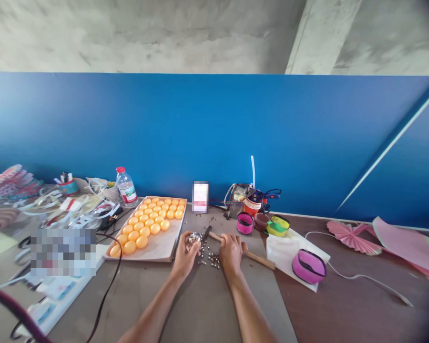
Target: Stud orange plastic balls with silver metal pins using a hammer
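Observation:
My left hand is closed around a cluster of small shiny silvery pieces, whose exact kind I cannot make out. My right hand grips a hammer by its wooden handle. The hammer's dark head points left, close beside the cluster. Loose small pieces, some silvery and some dark, lie scattered on the grey mat between both hands.
A shallow tray of orange balls stands left of my hands. Behind are a phone-like screen and a bottle. Magenta and yellow containers sit to the right. Cables and a power strip crowd the left.

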Motion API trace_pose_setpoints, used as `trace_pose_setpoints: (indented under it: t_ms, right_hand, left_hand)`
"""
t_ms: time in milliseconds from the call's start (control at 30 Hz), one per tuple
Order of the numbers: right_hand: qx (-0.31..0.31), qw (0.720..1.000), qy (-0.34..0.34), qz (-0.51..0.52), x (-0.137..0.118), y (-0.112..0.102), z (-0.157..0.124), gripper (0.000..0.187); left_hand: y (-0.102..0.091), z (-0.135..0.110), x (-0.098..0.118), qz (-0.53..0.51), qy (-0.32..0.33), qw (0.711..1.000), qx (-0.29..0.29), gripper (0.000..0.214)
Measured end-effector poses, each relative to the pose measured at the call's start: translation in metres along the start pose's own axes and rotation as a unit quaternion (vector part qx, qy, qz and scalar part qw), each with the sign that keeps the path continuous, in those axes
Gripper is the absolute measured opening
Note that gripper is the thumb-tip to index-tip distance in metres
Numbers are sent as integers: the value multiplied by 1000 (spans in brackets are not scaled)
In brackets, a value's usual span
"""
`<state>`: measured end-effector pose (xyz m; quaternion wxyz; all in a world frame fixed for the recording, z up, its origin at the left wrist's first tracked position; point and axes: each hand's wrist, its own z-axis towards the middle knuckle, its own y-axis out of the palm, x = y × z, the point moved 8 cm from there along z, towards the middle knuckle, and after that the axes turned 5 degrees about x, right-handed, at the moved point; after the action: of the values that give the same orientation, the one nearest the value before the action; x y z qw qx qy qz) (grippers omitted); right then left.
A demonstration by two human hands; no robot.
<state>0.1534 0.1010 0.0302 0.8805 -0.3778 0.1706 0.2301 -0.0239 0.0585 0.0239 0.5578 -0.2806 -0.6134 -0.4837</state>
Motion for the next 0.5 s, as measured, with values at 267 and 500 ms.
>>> trace_pose_setpoints:
  t_ms: [267,500]
  right_hand:
    - [8,1000,-2,3,-11,-12,5,16]
    - [-2,998,-30,54,-17,-2,2,16]
  left_hand:
    - [-26,9,18,71,65,991,90,24]
    - [-29,9,34,39,68,990,117,23]
